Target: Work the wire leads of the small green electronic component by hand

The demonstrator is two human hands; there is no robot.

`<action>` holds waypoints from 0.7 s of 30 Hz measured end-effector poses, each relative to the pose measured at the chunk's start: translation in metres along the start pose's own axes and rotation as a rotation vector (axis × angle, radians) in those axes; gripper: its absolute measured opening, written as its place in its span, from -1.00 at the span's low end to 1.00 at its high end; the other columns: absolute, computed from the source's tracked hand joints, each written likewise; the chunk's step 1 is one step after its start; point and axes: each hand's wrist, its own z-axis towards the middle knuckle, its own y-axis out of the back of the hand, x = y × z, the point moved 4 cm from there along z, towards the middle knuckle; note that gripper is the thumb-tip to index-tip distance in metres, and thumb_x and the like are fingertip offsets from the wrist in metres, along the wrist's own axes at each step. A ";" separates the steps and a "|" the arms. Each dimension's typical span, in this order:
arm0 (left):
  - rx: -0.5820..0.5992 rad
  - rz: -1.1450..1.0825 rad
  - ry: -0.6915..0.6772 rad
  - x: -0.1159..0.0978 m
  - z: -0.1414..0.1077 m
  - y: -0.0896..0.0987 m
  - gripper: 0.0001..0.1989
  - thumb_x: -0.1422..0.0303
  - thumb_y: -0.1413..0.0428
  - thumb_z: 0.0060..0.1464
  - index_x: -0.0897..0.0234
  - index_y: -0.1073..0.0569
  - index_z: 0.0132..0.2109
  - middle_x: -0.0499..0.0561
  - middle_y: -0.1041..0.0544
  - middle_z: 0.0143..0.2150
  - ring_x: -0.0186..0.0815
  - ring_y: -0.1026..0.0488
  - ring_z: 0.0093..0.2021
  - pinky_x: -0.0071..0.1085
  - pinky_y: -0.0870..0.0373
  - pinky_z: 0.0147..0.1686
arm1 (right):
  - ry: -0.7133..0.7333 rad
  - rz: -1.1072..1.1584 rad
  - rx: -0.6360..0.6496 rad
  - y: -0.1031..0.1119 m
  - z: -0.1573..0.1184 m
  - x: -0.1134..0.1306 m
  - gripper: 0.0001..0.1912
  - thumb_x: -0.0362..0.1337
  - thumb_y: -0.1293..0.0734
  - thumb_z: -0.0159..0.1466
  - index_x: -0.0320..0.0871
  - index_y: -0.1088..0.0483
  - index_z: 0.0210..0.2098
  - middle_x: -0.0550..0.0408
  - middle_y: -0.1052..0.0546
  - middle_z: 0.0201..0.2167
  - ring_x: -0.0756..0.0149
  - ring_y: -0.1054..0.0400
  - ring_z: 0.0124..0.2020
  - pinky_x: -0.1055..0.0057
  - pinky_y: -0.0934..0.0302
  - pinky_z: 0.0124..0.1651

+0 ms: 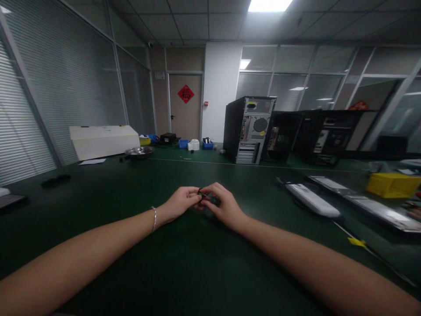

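My left hand (184, 202) and my right hand (223, 205) meet over the middle of the dark green table (158, 263). Between their fingertips is a small dark object (213, 200), partly covered by the fingers and too small to name. The fingers of both hands are bent in a pinch around it. A thin silver bracelet circles the left wrist.
Computer towers (253, 127) stand at the back right. On the right lie a white device (312, 199), flat silver units (384, 213) and a yellow basket (393, 185). A metal bowl (140, 152), a white box (105, 142) and small blue bins (208, 144) are at the back.
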 end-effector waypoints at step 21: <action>0.012 0.063 -0.015 -0.001 0.001 0.001 -0.74 0.25 -0.02 0.12 0.37 -0.44 -0.19 0.00 -0.44 -0.39 -0.37 -0.38 -0.41 -0.44 -0.29 -0.36 | -0.036 0.022 -0.032 0.002 0.001 -0.003 -0.70 -0.32 -0.33 0.17 -0.08 -0.33 -0.08 0.05 -0.40 -0.21 0.28 -0.29 -0.17 0.34 -0.20 -0.11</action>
